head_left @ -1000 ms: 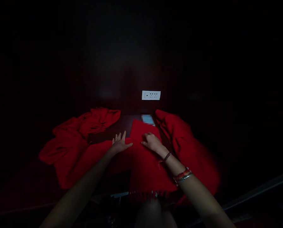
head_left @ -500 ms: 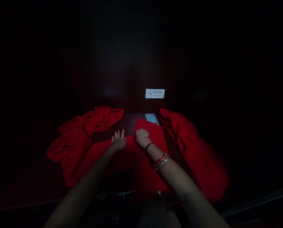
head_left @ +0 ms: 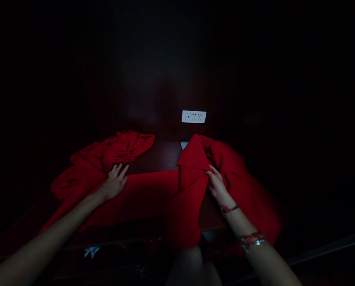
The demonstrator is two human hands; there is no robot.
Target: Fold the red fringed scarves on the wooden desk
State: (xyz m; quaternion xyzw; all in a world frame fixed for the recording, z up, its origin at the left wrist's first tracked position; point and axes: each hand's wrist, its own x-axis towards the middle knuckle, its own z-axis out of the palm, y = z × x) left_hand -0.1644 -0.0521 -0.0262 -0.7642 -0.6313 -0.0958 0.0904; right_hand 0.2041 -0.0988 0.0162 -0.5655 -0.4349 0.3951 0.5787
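Note:
A red fringed scarf (head_left: 153, 192) stretches across the dark tabletop, its right part folded over and draping past the front edge toward my knees. On the scarf's left portion lies my left hand (head_left: 114, 184), palm down with fingers spread. My right hand (head_left: 217, 182) pinches the scarf's right edge, where a lifted flap of cloth stands above the fingers. To the left, close to my left hand, is a crumpled red scarf (head_left: 91, 161) with tassels. Another red scarf (head_left: 249, 190) lies in a bunched heap just right of my right hand.
The dark tabletop (head_left: 165, 153) meets a dark wall bearing a white socket panel (head_left: 193, 116). A flat pale object (head_left: 184, 145), perhaps a phone, is mostly covered by the raised cloth. My knees (head_left: 188, 262) are below the front edge.
My left hand has slid left along the scarf. My right hand has moved right, lifting and folding the scarf's right part, which now hides most of the pale object.

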